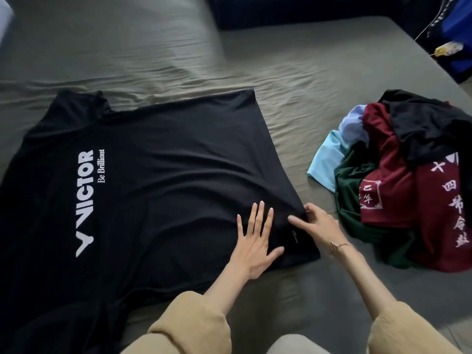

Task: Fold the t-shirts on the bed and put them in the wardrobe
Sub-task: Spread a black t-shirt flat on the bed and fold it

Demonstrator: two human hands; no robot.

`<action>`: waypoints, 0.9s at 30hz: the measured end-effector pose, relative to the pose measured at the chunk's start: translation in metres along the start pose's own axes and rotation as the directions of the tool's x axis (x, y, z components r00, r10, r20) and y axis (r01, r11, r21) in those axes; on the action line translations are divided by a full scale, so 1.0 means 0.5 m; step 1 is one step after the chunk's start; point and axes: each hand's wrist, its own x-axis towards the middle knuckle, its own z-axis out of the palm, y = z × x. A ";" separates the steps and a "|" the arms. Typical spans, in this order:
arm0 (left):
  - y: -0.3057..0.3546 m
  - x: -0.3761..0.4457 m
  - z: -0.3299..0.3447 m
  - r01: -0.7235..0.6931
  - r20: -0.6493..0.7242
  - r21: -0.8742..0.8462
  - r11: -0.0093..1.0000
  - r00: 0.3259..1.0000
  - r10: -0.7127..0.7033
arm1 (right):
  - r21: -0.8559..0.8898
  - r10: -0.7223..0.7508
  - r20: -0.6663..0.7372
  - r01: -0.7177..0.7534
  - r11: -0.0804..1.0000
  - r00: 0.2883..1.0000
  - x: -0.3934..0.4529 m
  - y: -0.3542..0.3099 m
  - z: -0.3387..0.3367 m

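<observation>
Black t-shirt [158, 180] lies flat, long axis sideways, hem toward the clothes pile [403, 180].
Our left hand [255, 241] presses spread; our right hand [316, 221] pinches the hem; the shirt's left edge is cut off.

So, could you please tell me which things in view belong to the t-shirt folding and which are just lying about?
Part of the job:
- black VICTOR t-shirt, spread on the bed
- left hand, flat on it
- right hand, pinching its hem
- pile of unfolded shirts: maroon, green, black, light blue

Just lying about:
- dark blue cushion at the bed's far edge
- blue garment with a yellow tag, beside the bed
</observation>
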 end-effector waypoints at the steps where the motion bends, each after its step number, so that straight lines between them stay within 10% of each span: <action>1: 0.000 -0.010 -0.002 -0.018 0.090 -0.022 1.000 0.996 0.020 | -0.092 0.017 0.070 -0.011 0.996 0.997 -0.005 0.005 0.000; 8: 0.015 -0.034 -0.006 -0.162 0.117 0.096 0.982 0.982 0.150 | 0.042 0.004 0.051 -0.006 0.999 0.999 -0.031 0.050 0.005; 15: 0.072 -0.060 0.019 -0.154 0.171 0.042 0.987 0.975 0.144 | -0.412 0.109 0.168 -0.030 0.910 0.980 -0.059 0.058 -0.021; 27: 0.085 -0.070 -0.029 -0.187 0.148 0.021 0.982 0.972 0.182 | -0.559 0.342 0.128 -0.217 0.800 0.931 -0.073 0.031 -0.020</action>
